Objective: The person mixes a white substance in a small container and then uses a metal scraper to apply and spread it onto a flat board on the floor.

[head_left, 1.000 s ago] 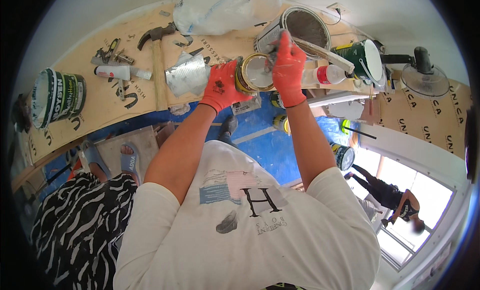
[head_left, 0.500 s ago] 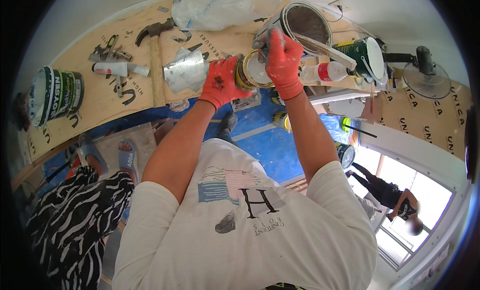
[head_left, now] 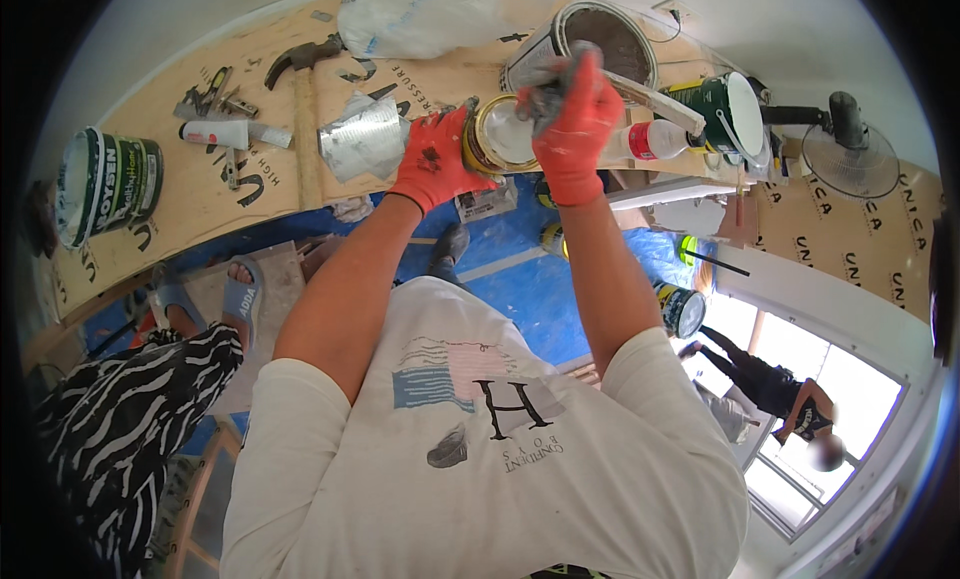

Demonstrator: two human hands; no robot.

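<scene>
- While clasped at its left side by the left hand (head_left: 434, 161) — gloved in orange-red, fingers wrapped about the wall — small tin (head_left: 476, 141) at the front edge of the workbench (head_left: 190, 201), round, gold-rimmed, mouth open, pale material within. Cannot tell whether resting on the wood or lifted clear.
- Right hand (head_left: 577, 129), likewise gloved: just beside the tin's mouth, on its right, fingers curled inward, tips grey-smeared and blurred. Cannot tell whether closed on a tool or on nothing.
- Behind the hands: large pail (head_left: 530, 63) with grey-brown material inside; wooden strip (head_left: 655, 104) slanting from near its rim toward the right; clear plastic bag (head_left: 440, 19) farther left.
- Right of the right hand: bottle (head_left: 655, 141) with red label, then dark green bucket (head_left: 693, 99); well apart, fan (head_left: 850, 159).
- Left of the left hand: crumpled silvery sheet (head_left: 362, 139), near the glove; hammer (head_left: 306, 119), handle toward the front edge; pale tube (head_left: 215, 133); green tub (head_left: 140, 184) at the far left.
- Below: blue floor covering (head_left: 515, 299); at left, person in black-and-white patterned clothing (head_left: 130, 409); at right, by the window, person in dark clothing (head_left: 770, 384).
</scene>
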